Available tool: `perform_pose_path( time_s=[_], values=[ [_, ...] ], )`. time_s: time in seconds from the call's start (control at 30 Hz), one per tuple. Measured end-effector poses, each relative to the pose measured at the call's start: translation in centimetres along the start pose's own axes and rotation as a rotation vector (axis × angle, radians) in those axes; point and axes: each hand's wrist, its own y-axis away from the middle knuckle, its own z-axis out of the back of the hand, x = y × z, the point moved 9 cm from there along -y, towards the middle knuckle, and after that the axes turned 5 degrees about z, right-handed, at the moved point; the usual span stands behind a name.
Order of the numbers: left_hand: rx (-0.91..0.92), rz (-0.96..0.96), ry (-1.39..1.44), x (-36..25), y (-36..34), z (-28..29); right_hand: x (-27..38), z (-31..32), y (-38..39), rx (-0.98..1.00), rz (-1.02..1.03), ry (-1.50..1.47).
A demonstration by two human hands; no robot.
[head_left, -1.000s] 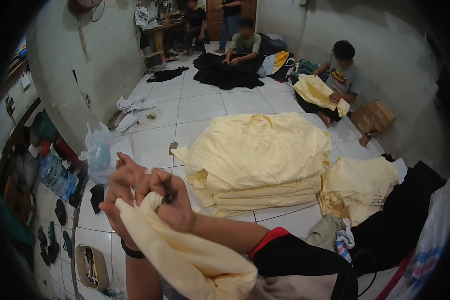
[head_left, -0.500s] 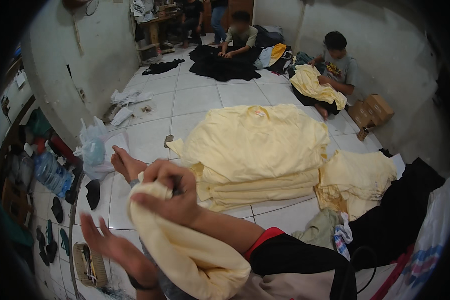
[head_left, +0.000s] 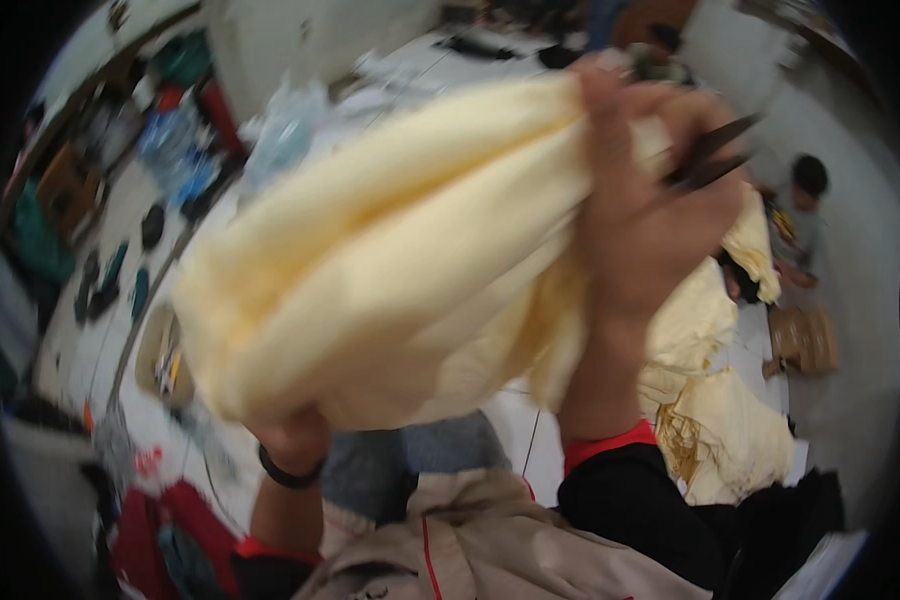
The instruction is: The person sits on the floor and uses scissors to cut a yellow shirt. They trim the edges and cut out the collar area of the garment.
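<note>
A pale yellow cloth garment [head_left: 400, 260] is stretched between my hands, raised in front of me and blurred by motion. My right hand [head_left: 650, 230] is closed on its upper right end. From the same hand stick out the two dark pointed blades of thread snips [head_left: 712, 155]. My left hand [head_left: 295, 435] is under the garment's lower left end, and the cloth hides its fingers. Behind my right forearm, part of a yellow garment stack [head_left: 695, 310] shows. Nearer lies a smaller heap of yellow pieces [head_left: 740, 435].
A person [head_left: 805, 215] sits by the right wall near a cardboard box [head_left: 805, 340]. On the left are a small basket [head_left: 162, 365] with tools, sandals [head_left: 110, 280], a plastic bag [head_left: 295, 125] and a blue water bottle [head_left: 175, 150]. Black cloth [head_left: 805, 510] lies at the lower right.
My right hand has lifted the garment up and to the right, spreading it out. My left hand, earlier free with fingers apart, is now under the cloth. The view has turned left.
</note>
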Motion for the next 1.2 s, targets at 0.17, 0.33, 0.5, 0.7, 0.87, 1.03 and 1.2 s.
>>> perform_pose_path(
  time_s=[0.17,0.33,0.5,0.7,0.87,1.03,1.2],
  values=[
    [0.155,-0.176,0.104,-8.7,-5.9,-1.2,-6.4,-7.2,3.8,0.006,-0.036,-0.162],
    [0.104,-0.499,-0.798,3.2,-1.0,0.1,-10.8,-14.6,24.5,0.752,-0.086,0.226],
    [0.521,-0.269,-1.156,10.4,6.5,-2.7,-8.3,-7.6,39.5,1.086,-0.320,-0.142],
    [0.708,-0.496,-0.960,7.2,10.2,-6.7,-14.3,1.4,40.6,0.956,-0.812,0.073],
    [0.973,-0.583,-1.229,10.8,13.8,-12.5,-11.8,5.1,40.0,0.865,-1.052,-0.156],
    [0.810,-0.370,-0.898,9.4,12.1,-10.3,-9.5,7.9,38.3,0.729,-1.073,-0.208],
    [0.504,0.389,-0.123,9.7,8.7,-5.6,-3.1,6.6,34.8,0.511,-0.749,-0.394]
  ],
)
